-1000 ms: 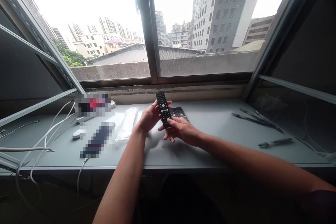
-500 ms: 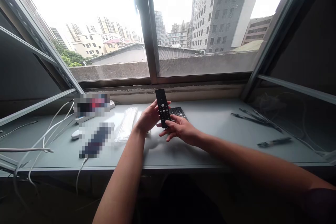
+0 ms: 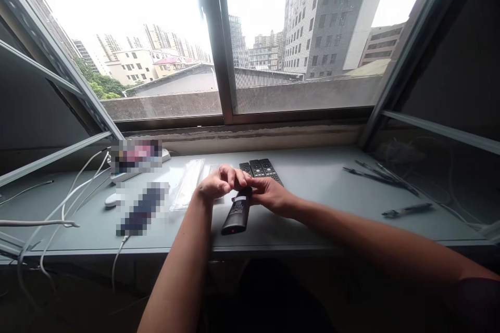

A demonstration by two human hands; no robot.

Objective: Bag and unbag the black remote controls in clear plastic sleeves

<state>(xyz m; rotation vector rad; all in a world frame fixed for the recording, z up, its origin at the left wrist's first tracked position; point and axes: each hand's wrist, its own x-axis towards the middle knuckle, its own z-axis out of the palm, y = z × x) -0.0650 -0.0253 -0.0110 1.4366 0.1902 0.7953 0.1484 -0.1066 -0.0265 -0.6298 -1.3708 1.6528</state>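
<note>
A black remote control (image 3: 237, 212) is turned back side up, its label showing, with its near end tilted down toward me. My right hand (image 3: 272, 196) grips its far end from the right. Bent over that same end is my left hand (image 3: 222, 181), thumb apart from the fingers and not on the remote. Whether the left fingertips touch it, I cannot tell. Just behind the hands, several black remotes (image 3: 259, 168) lie side by side, buttons up, partly hidden by my fingers.
Clear plastic bags (image 3: 189, 183) lie left of my hands on the grey table (image 3: 320, 182). Further left are a white power strip (image 3: 166, 156), a blurred-out dark object (image 3: 142, 210) and white cables (image 3: 66, 208). Pens (image 3: 407, 211) lie at the right, below the window.
The remote has flipped from buttons up to back side up and swung down toward me. My left hand has come off its side and moved over its far end. More of the remotes behind shows.
</note>
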